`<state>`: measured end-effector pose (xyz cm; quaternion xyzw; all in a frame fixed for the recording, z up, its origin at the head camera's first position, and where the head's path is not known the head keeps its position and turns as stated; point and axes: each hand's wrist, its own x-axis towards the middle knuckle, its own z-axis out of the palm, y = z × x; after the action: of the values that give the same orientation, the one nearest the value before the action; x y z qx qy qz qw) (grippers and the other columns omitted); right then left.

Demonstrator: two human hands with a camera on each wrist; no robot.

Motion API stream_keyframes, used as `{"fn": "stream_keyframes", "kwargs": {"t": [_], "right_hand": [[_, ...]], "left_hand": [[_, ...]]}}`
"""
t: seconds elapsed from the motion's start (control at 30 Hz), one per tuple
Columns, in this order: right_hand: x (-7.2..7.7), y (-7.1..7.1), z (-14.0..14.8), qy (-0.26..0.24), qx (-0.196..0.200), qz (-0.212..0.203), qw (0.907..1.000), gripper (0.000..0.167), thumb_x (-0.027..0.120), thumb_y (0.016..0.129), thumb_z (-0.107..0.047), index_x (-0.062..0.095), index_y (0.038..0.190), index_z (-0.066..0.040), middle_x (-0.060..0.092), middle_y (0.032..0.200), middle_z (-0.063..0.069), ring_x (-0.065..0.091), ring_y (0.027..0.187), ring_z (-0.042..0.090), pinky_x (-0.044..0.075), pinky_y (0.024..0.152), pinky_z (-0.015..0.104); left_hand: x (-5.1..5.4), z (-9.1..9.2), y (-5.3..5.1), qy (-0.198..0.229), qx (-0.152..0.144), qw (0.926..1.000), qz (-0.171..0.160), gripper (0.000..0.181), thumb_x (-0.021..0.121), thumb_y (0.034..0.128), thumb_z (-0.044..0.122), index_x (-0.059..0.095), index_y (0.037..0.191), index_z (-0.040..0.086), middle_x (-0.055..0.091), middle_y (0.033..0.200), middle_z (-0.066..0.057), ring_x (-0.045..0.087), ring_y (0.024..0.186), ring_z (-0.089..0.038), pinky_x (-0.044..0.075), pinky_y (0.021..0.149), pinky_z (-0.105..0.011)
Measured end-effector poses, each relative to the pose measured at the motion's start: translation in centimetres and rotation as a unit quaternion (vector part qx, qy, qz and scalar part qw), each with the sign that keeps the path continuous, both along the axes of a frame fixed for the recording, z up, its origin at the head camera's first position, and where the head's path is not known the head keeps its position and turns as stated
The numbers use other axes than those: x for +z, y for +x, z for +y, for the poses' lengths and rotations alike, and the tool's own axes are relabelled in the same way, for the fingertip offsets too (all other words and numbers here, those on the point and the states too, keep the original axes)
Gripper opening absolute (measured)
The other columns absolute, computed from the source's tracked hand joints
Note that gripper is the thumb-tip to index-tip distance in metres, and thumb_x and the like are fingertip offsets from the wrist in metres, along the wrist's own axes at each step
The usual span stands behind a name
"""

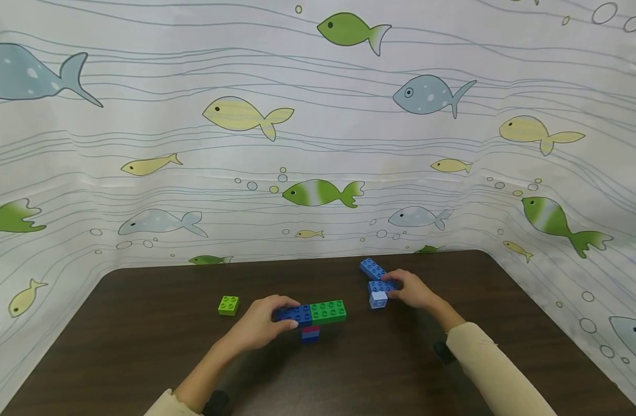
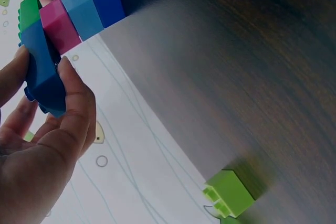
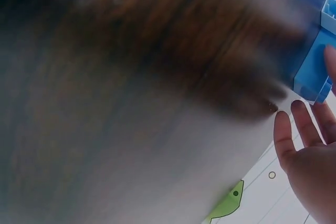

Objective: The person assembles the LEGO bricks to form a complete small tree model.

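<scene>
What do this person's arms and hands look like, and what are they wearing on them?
The left hand and right hand are ungloved. The left sleeve and right sleeve are plain cream and end short of the wrist. A small black item shows beside each cuff, too dark to identify.

No text, label, brand, number or sign can be read on the dark blue toy brick (image 1: 297,314), the bright green brick (image 1: 328,312), the pale blue brick (image 1: 378,300), the lime-green brick (image 1: 228,306), the fish-patterned backdrop (image 1: 349,159) or the worktop (image 1: 380,364); the bricks' studs (image 1: 331,313) show too small to tell.
</scene>
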<state>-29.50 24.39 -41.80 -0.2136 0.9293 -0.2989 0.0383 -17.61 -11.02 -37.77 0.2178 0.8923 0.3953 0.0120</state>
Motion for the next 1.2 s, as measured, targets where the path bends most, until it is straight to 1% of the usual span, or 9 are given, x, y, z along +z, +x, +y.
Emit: {"fn": "stream_keyframes", "kwargs": {"t": [0.23, 0.4, 0.53, 0.7, 0.8, 1.0, 1.13, 1.2], "right_hand": [[0.2, 0.3, 0.2, 0.009, -0.005, 0.007, 0.9999, 0.031, 0.068, 0.08, -0.004, 0.06, 0.111, -0.001, 0.055, 0.115, 0.018, 0.047, 0.111, 0.039, 0.034, 0.093, 0.054], [0.2, 0.4, 0.6, 0.023, -0.012, 0.006, 0.9997, 0.03, 0.068, 0.08, -0.005, 0.061, 0.109, -0.001, 0.057, 0.11, 0.015, 0.049, 0.108, 0.037, 0.036, 0.092, 0.054], [0.6, 0.4, 0.8, 0.025, -0.013, 0.004, 0.9996, 0.028, 0.068, 0.08, -0.005, 0.062, 0.108, -0.002, 0.057, 0.108, 0.014, 0.051, 0.105, 0.035, 0.037, 0.091, 0.053], [1.4, 0.6, 0.9, 0.024, -0.011, 0.01, 0.9996, 0.029, 0.068, 0.08, -0.005, 0.062, 0.108, -0.002, 0.056, 0.107, 0.014, 0.051, 0.102, 0.034, 0.038, 0.09, 0.053], [2.0, 0.6, 0.9, 0.017, -0.003, 0.022, 0.9996, 0.03, 0.069, 0.08, -0.006, 0.061, 0.108, 0.0, 0.057, 0.106, 0.014, 0.051, 0.1, 0.032, 0.038, 0.089, 0.052], [3.0, 0.8, 0.7, 0.003, 0.033, 0.053, 0.998, 0.03, 0.069, 0.079, -0.006, 0.061, 0.107, 0.001, 0.058, 0.104, 0.013, 0.053, 0.098, 0.031, 0.04, 0.087, 0.051], [3.8, 1.4, 0.1, -0.01, 0.06, 0.05, 0.9969, 0.031, 0.069, 0.08, -0.007, 0.06, 0.109, 0.0, 0.058, 0.107, 0.013, 0.053, 0.101, 0.031, 0.04, 0.088, 0.05], [4.2, 1.8, -0.3, -0.018, 0.071, 0.043, 0.9964, 0.031, 0.069, 0.08, -0.007, 0.06, 0.11, 0.0, 0.057, 0.108, 0.012, 0.053, 0.1, 0.029, 0.042, 0.087, 0.047]], "left_hand": [[0.1, 0.0, 0.1, 0.002, -0.003, 1.0, 0.0, 0.029, 0.067, 0.0832, 0.016, 0.062, 0.109, 0.004, 0.06, 0.107, -0.011, 0.054, 0.091, -0.022, 0.045, 0.083, -0.046], [0.1, 0.0, 0.1, 0.002, -0.007, 1.0, 0.001, 0.029, 0.067, 0.0833, 0.016, 0.062, 0.109, 0.003, 0.06, 0.107, -0.011, 0.054, 0.09, -0.022, 0.045, 0.083, -0.046], [0.0, 0.0, 0.1, 0.001, -0.007, 1.0, 0.001, 0.029, 0.067, 0.0832, 0.016, 0.062, 0.109, 0.003, 0.059, 0.107, -0.011, 0.053, 0.09, -0.022, 0.046, 0.083, -0.045], [0.1, 0.0, 0.1, 0.001, -0.005, 1.0, -0.001, 0.029, 0.067, 0.0831, 0.015, 0.062, 0.109, 0.003, 0.059, 0.107, -0.011, 0.053, 0.09, -0.023, 0.046, 0.083, -0.045], [0.1, 0.0, 0.1, 0.001, -0.005, 1.0, 0.001, 0.029, 0.067, 0.083, 0.015, 0.062, 0.109, 0.003, 0.059, 0.107, -0.011, 0.053, 0.09, -0.023, 0.046, 0.083, -0.045], [0.1, 0.1, 0.1, -0.001, 0.0, 1.0, -0.002, 0.029, 0.068, 0.0828, 0.015, 0.062, 0.109, 0.004, 0.059, 0.107, -0.01, 0.053, 0.09, -0.022, 0.045, 0.083, -0.045], [0.1, 0.0, 0.1, -0.002, 0.0, 1.0, -0.005, 0.03, 0.068, 0.0828, 0.016, 0.062, 0.109, 0.004, 0.059, 0.107, -0.01, 0.053, 0.09, -0.022, 0.045, 0.083, -0.045], [0.1, 0.0, 0.1, -0.001, 0.0, 1.0, -0.006, 0.03, 0.068, 0.0829, 0.016, 0.062, 0.109, 0.004, 0.059, 0.107, -0.01, 0.053, 0.09, -0.022, 0.045, 0.083, -0.045]]}}
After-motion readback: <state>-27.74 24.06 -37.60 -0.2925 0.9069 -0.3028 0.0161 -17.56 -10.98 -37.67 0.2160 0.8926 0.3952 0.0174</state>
